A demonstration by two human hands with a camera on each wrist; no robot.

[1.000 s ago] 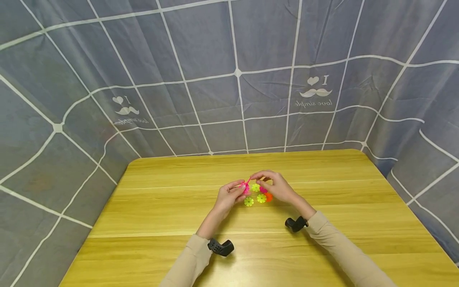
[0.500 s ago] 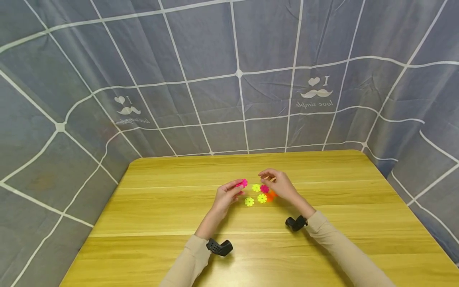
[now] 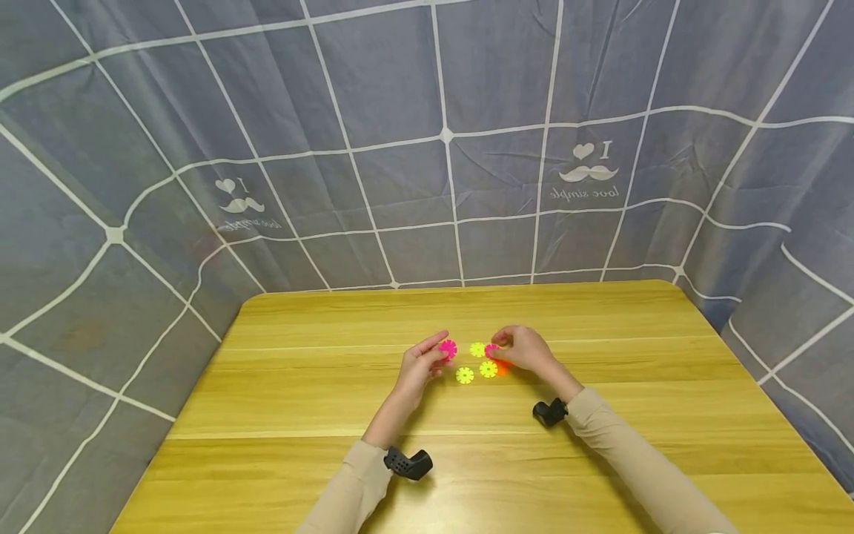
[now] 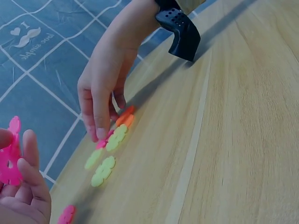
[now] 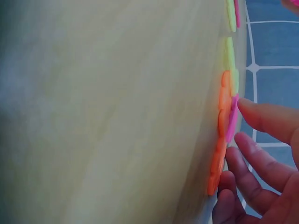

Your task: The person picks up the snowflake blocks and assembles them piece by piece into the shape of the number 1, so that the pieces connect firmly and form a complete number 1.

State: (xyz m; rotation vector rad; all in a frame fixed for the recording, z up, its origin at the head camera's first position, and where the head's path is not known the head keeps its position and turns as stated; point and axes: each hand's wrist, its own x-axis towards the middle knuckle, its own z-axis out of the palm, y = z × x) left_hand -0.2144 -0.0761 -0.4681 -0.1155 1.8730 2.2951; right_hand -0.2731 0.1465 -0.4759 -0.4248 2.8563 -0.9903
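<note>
— What has the left hand got?

— A pink disc, pinched upright in its fingers just above the bench.

— And the right hand?

— Its fingers are bent down onto a second pink disc lying flat; whether they grip it or only touch it, I cannot tell.

— Anything nearby?

— Three yellow-green discs between the hands, and orange discs at 6 o'clock of the right fingertips.
</note>
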